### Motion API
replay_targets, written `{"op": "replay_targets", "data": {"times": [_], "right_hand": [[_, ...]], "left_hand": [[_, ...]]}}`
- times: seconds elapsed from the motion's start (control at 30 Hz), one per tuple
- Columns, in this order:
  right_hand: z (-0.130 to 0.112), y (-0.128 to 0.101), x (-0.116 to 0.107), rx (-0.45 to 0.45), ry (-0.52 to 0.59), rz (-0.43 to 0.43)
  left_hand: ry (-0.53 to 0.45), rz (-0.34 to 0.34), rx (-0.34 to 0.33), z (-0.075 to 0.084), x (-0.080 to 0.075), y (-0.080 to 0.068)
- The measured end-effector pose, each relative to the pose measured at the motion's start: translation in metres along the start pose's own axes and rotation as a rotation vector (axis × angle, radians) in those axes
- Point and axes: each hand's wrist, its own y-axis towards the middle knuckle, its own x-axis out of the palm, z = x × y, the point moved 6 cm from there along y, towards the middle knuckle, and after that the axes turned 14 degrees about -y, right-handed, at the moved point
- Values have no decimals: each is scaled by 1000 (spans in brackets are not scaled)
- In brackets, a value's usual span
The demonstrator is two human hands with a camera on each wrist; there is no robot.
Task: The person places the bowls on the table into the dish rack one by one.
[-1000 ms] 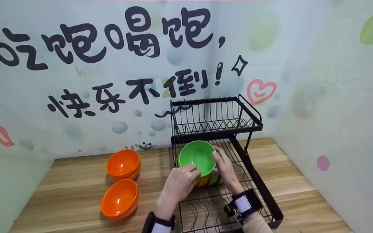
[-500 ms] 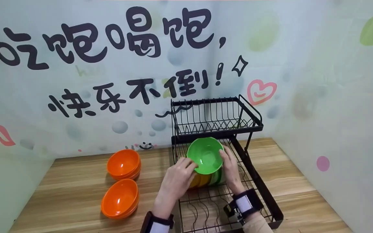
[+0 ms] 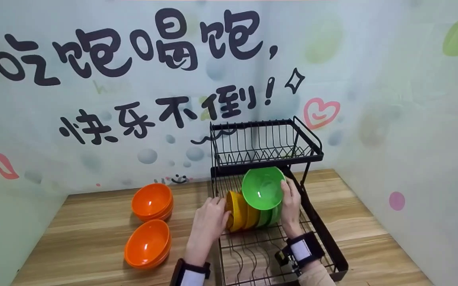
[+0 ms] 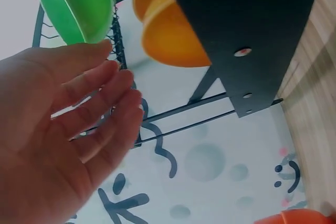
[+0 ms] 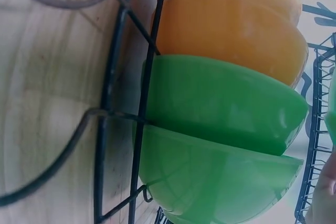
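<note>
The left hand point(image 3: 209, 220) has let go, fingers point(image 4: 113, 85) spread; only the right hand point(image 3: 291, 206) pinches the green bowl point(image 3: 262, 188), now further right.

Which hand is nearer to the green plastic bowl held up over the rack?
Right. The right hand grips the green plastic bowl at its right rim; the left hand sits apart to its lower left, fingers against the yellow-orange bowls standing in the black wire dish rack.
</note>
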Motion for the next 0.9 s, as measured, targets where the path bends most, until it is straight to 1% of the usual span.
{"op": "replay_targets", "data": {"times": [0.1,0.2,0.33,0.53,0.7,0.83,0.9], "right_hand": [[1,0,-4,30,30,60],[2,1,-8,56,56,119],[4,4,-14,83,76,181],[6,4,-22,127,138,272],[7,4,-28,119,189,348],[9,4,-33,133,179,423],[9,4,-35,143,156,456]], "left_hand": [[-19,-51,-84,-7,4,-3],[-8,-77,-139,-13,6,-6],[16,-82,-177,-15,6,-9],[1,-134,-270,-19,6,-11],[-19,-192,-320,-19,8,-13],[-13,-216,-329,-19,9,-14],[-15,-226,-334,-19,9,-15]]}}
